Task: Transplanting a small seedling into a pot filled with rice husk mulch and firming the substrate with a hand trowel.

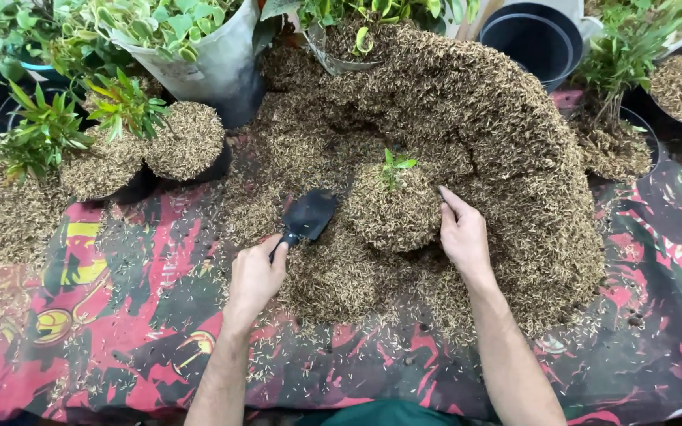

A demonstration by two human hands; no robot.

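Pot [392, 217] heaped full round seedling [392, 164]; left hand [256, 276] clamped on black trowel [305, 217], right hand [463, 233] open, steadying pot; firming left

I see a dull black plastic scoop [308, 214], dry rough husk mix [499, 134], and a shiny printed sheet [120, 315].
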